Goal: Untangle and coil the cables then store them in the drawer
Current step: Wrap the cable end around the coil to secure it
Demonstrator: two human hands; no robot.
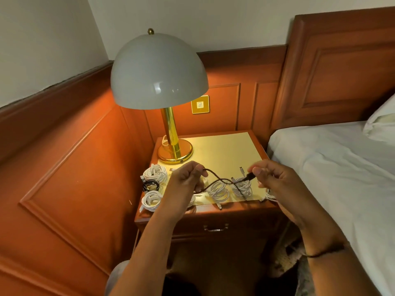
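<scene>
Both forearms reach forward over the nightstand (224,150). The left hand (188,178) and right hand (271,178) each pinch the black cable (222,180). It sags left to right between them.

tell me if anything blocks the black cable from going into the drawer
Yes: the drawer itself is closed, handle untouched. Both the left hand and the right hand hold the black cable above the nightstand, so neither is free to open it.
</scene>
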